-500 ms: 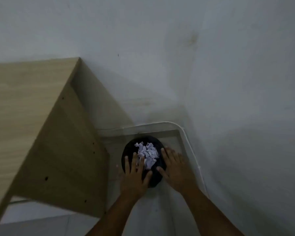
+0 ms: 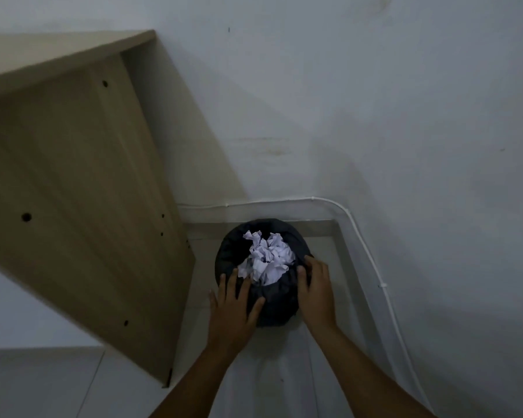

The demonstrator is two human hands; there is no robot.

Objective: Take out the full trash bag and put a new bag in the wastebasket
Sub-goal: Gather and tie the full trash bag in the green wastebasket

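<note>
Grey walls (image 2: pixel 375 116) are meeting in a dim corner, a white cable (image 2: pixel 363 236) running along their base, and the wastebasket (image 2: pixel 281 315) is sitting on the floor (image 2: pixel 323 372) just beside a wooden desk panel (image 2: pixel 82 191). Since half a second ago, the right hand (image 2: pixel 316 292) is curling its fingers (image 2: pixel 303 274) over the rim, seemingly pinching the dark trash bag (image 2: pixel 227 251); earlier they were lying flat beside it. The left hand (image 2: pixel 233 312) is resting on the near rim with fingers spread wide, holding nothing, much as before. Crumpled white paper (image 2: pixel 267 256) is heaping above the bag's mouth. Judging by this, loosening the bag's edge is starting, and the lift-out is not yet done.
</note>
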